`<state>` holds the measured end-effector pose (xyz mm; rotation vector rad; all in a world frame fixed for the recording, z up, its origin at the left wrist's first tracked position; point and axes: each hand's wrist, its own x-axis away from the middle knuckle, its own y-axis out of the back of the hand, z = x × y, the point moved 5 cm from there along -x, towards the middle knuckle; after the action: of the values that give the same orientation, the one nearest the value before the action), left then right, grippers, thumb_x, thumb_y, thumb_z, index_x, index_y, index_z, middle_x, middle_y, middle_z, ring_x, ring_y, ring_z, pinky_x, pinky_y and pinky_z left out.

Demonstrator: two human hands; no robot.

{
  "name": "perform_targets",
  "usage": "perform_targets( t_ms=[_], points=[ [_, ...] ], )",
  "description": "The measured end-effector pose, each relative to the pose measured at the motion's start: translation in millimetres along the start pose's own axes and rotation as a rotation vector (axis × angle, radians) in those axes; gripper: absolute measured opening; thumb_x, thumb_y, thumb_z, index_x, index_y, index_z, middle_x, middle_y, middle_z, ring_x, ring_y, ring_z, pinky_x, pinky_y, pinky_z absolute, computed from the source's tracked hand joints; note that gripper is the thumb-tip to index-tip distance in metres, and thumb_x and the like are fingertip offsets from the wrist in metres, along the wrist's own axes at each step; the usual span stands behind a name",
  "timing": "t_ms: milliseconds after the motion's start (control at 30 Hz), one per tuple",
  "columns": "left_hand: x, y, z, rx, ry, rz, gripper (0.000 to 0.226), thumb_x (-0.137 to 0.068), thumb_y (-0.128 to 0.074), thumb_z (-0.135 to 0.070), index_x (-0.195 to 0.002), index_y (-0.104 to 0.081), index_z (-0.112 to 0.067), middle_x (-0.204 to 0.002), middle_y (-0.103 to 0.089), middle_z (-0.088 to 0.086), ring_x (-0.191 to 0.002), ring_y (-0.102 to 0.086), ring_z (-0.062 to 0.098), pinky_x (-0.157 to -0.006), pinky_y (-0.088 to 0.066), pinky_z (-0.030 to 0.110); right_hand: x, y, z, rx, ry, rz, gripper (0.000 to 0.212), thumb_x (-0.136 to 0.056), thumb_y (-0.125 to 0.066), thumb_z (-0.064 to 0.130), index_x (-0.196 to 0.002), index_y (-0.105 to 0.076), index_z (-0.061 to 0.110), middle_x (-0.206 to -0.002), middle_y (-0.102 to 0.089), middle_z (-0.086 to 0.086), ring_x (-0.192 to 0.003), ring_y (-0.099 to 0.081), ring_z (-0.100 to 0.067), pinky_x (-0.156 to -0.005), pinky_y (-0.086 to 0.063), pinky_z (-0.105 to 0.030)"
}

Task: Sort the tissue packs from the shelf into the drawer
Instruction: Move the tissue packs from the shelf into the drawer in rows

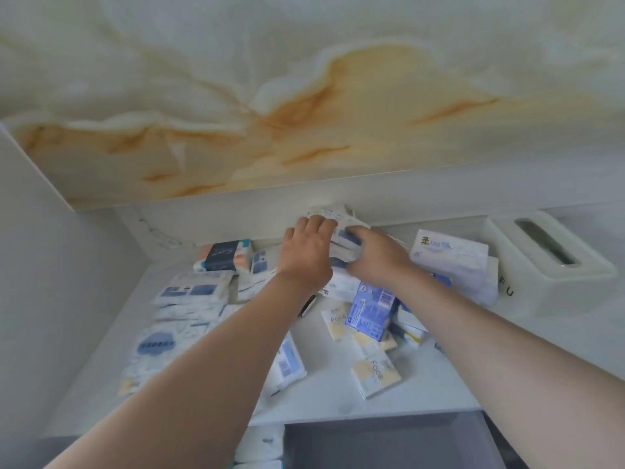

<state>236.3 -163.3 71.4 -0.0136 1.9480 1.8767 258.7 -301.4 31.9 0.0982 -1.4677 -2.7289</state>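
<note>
Both arms stretched forward and up, hands meeting at back of shelf. Left hand (pixel 306 253) palm down, fingers curled over top of a stack of white-blue tissue packs (pixel 341 231); right hand (pixel 378 257) clamps same stack from its right side, thumb toward left hand. Both hands closed on stack, stack tight against back wall (pixel 236 214). Frame blurry, pack count in stack unclear.

More packs loose all around hands: dark-and-orange pack (pixel 225 255) left of left hand near back wall; row of flat blue-white packs (pixel 189 292) under and left of left forearm, running toward front edge; large soft white pack (pixel 451 258) just right of right hand; blue barcode pack (pixel 372 309) below right wrist, tilted on others; yellow "Face" packs (pixel 375 372) nearer front, between forearms.

White tissue box holder (pixel 548 262) with slot on top, far right, beside large white pack.

Shelf surface (pixel 338 397) bare only near front edge between arms. Left side wall close to left packs. Marble-pattern panel (pixel 304 96) overhangs low above hands, little headroom. Grey drawer (pixel 382 445) open below shelf front edge, under arms; white packs (pixel 258 446) at its left.
</note>
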Motion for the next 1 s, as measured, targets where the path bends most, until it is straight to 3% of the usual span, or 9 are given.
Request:
perform_targets(
  t_ms=[133, 267, 367, 433, 533, 667, 767, 833, 1000],
  points=[
    [-1, -11, 15, -0.161, -0.14, 0.088, 0.085, -0.075, -0.065, -0.025, -0.149, -0.023, -0.026, -0.158, -0.021, 0.001, -0.147, -0.013, 0.025, -0.121, -0.001, 0.045, 7, -16, 32, -0.051, 0.274, -0.059, 0.041, -0.073, -0.064, 0.035, -0.114, -0.062, 0.033, -0.109, -0.063, 0.0, -0.096, -0.062, -0.027, -0.076, -0.051, -0.033],
    [16, -19, 48, -0.091, -0.023, 0.211, 0.075, -0.084, -0.061, -0.02, -0.149, -0.025, -0.03, -0.142, -0.048, -0.001, -0.129, -0.045, 0.022, -0.107, -0.035, 0.04, 18, -33, 56, -0.141, 0.361, 0.096, 0.047, -0.071, -0.072, 0.033, -0.116, -0.062, 0.028, -0.118, -0.061, 0.01, -0.101, -0.061, -0.015, -0.083, -0.05, -0.03],
    [35, -21, 69, -0.141, 0.017, 0.251, 0.078, -0.085, -0.06, -0.013, -0.149, -0.02, -0.034, -0.137, -0.049, 0.0, -0.121, -0.051, 0.025, -0.096, -0.043, 0.041, 23, -37, 63, -0.138, 0.397, 0.114, 0.055, -0.07, -0.075, 0.034, -0.123, -0.058, 0.033, -0.123, -0.058, 0.013, -0.108, -0.056, -0.009, -0.093, -0.045, -0.029],
    [43, -21, 81, -0.217, 0.033, 0.285, 0.081, -0.085, -0.061, -0.013, -0.149, -0.017, -0.037, -0.139, -0.046, 0.0, -0.121, -0.05, 0.027, -0.095, -0.043, 0.042, 21, -34, 58, 0.002, 0.358, 0.006, 0.056, -0.073, -0.072, 0.03, -0.125, -0.053, 0.027, -0.123, -0.058, 0.005, -0.111, -0.056, -0.017, -0.096, -0.043, -0.037],
    [50, -22, 97, -0.285, 0.108, 0.412, 0.078, -0.087, -0.062, -0.016, -0.149, -0.018, -0.037, -0.139, -0.045, 0.004, -0.119, -0.052, 0.03, -0.091, -0.044, 0.042, 13, -24, 37, 0.241, 0.1, -0.058, 0.056, -0.075, -0.068, 0.035, -0.126, -0.047, 0.022, -0.121, -0.055, -0.005, -0.111, -0.054, -0.028, -0.093, -0.039, -0.042],
    [53, -24, 107, -0.222, 0.21, 0.643, 0.092, -0.08, -0.064, -0.052, -0.152, -0.012, -0.029, -0.152, -0.03, 0.01, -0.138, -0.034, 0.037, -0.11, -0.032, 0.053, 12, -26, 21, 0.2, -0.022, 0.188, 0.055, -0.081, -0.058, 0.053, -0.13, -0.049, 0.032, -0.127, -0.058, 0.005, -0.117, -0.055, -0.024, -0.101, -0.036, -0.042],
    [38, -13, 85, -0.038, 0.115, 0.524, 0.101, -0.075, -0.062, -0.064, -0.155, -0.01, -0.03, -0.164, -0.005, 0.001, -0.15, -0.006, 0.029, -0.119, -0.009, 0.057, 5, -10, 18, 0.058, 0.01, 0.054, 0.029, -0.09, -0.052, 0.041, -0.116, -0.065, 0.033, -0.123, -0.064, 0.004, -0.11, -0.058, -0.023, -0.098, -0.043, -0.039],
    [27, -9, 58, 0.077, -0.021, 0.424, 0.097, -0.076, -0.067, -0.059, -0.154, -0.016, -0.032, -0.164, -0.012, -0.002, -0.149, -0.011, 0.022, -0.12, -0.011, 0.051, -3, 6, 10, 0.203, 0.013, -0.089, 0.031, -0.092, -0.052, 0.033, -0.12, -0.065, 0.027, -0.126, -0.06, -0.005, -0.114, -0.055, -0.028, -0.098, -0.042, -0.039],
    [15, -32, 14, 0.0, -0.214, 0.408, 0.087, -0.078, -0.073, -0.035, -0.151, -0.026, -0.031, -0.153, -0.033, 0.001, -0.141, -0.028, 0.024, -0.117, -0.021, 0.042, -19, 11, -19, 0.474, -0.068, -0.019, 0.048, -0.093, -0.051, 0.04, -0.136, -0.053, 0.019, -0.132, -0.054, -0.012, -0.122, -0.048, -0.032, -0.099, -0.036, -0.041]
  ],
)
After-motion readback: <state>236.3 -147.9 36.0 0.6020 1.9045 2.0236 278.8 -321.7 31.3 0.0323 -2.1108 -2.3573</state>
